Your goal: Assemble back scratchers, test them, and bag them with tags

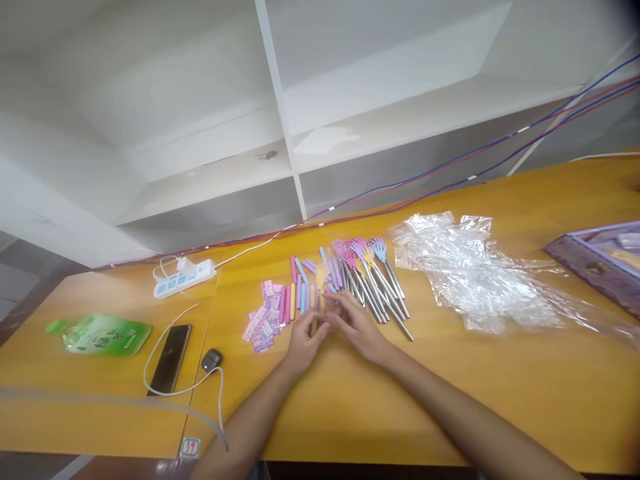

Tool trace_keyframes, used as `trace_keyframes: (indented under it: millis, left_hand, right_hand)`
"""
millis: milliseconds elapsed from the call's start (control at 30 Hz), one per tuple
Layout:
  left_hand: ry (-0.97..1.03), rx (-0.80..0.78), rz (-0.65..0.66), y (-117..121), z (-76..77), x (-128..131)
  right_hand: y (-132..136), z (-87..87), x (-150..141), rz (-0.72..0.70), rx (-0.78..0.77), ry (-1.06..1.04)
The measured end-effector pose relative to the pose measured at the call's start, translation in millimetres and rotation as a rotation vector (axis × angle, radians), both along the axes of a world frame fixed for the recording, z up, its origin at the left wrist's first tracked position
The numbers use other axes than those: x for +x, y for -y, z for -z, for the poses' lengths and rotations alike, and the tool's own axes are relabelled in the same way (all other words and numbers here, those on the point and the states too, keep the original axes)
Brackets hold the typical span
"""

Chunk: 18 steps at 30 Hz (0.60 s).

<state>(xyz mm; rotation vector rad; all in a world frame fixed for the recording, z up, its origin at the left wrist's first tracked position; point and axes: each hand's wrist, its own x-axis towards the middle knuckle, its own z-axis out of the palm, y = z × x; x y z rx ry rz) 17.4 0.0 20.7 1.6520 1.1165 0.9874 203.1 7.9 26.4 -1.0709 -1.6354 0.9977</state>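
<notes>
My left hand (306,341) and my right hand (356,321) meet over the yellow table (450,387), fingers pinched together on a thin yellow scratcher (321,283) with a claw-shaped head. Just beyond them lies a row of coloured sleeves (299,291) in pink, blue, yellow and purple. A bunch of metal telescopic scratchers (373,280) with pink, yellow and blue claw heads lies to the right of my hands. Small pink and purple labels (263,317) are scattered to the left.
A heap of clear plastic bags (470,273) lies at the right, a purple box (600,260) beyond it. At the left are a white power strip (183,277), a dark phone (170,357) with cable, a small black gadget (211,360) and a green pouch (103,333). White shelving stands behind.
</notes>
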Motion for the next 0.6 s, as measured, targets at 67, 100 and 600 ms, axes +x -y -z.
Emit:
trace_keyframes:
  millis: [67,100,600]
  left_hand:
    - [-0.044,0.013,0.053,2.7,-1.2,1.1]
    - [-0.072,0.02,0.077,4.2,-1.7,1.6]
    - [-0.14,0.043,0.19,10.1,-6.6,5.2]
  right_hand:
    - [-2.3,-1.2,3.4,-0.009,-0.028,-0.002]
    - [-3.2,-1.1,4.8,-0.018,-0.041,-0.011]
    - [-2.7,-8.9,4.8,-0.1,-0.145,-0.188]
